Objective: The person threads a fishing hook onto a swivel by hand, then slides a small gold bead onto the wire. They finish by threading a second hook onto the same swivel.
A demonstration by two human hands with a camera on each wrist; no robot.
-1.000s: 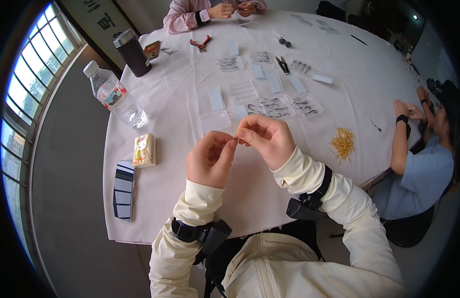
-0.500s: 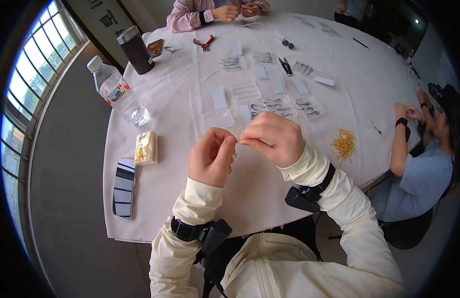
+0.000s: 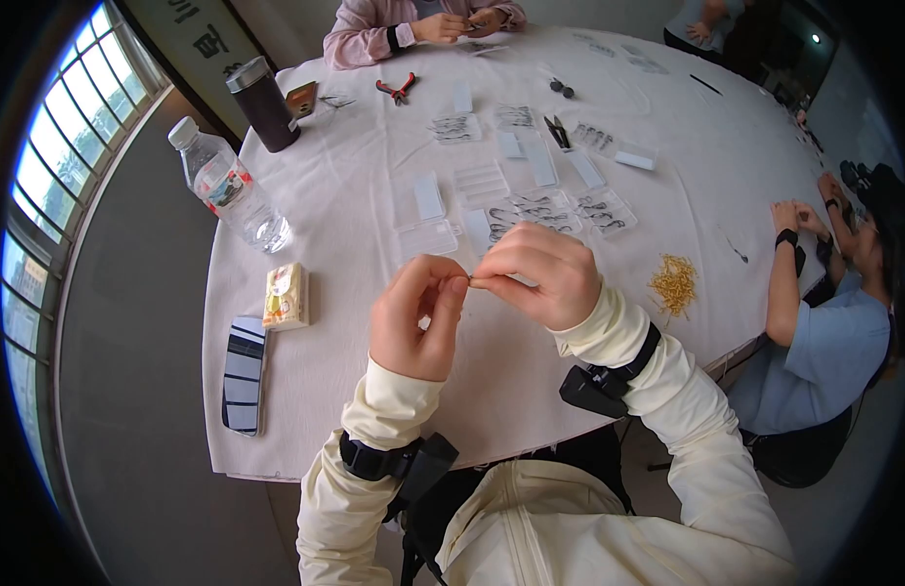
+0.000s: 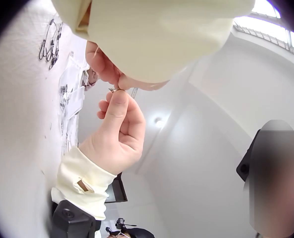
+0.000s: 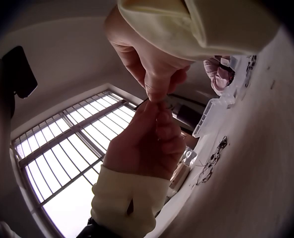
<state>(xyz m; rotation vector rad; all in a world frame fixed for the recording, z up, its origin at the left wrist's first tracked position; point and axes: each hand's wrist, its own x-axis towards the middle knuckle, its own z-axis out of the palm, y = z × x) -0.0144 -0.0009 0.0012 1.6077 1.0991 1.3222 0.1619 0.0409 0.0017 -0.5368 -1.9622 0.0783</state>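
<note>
we've a tiny metallic piece (image 4: pixel 112 90) left of the gold pile (image 3: pixel 674 285), pinched between our left hand (image 3: pixel 413 317) and right hand (image 3: pixel 540 275) — exact shape unclear. we'd brace both together, pinch lightly, turn in small steps — it could slip.

Your cream sleeves (image 3: pixel 389 398): cloth, matt, creased. Tiny brownish piece (image 4: pixel 113 90) you pinch: finish too small to judge. Tabletop (image 3: pixel 511 400): pale pinkish cloth cover, matt, faintly wrinkled. Near its left edge, a slim rectangular phone (image 3: pixel 243 376), dark glassy face, mirror-glossy; a clear cylindrical plastic bottle (image 3: pixel 223 186), shiny; farther along that edge, a dark cylindrical flask (image 3: pixel 265 112), smooth, lid rim metallic-looking. Mid-tabletop, shallow clear rectangular plastic cases (image 3: pixel 480 181), glossy; dark wiry pieces (image 3: pixel 542 212) inside some, metal-looking.
</note>
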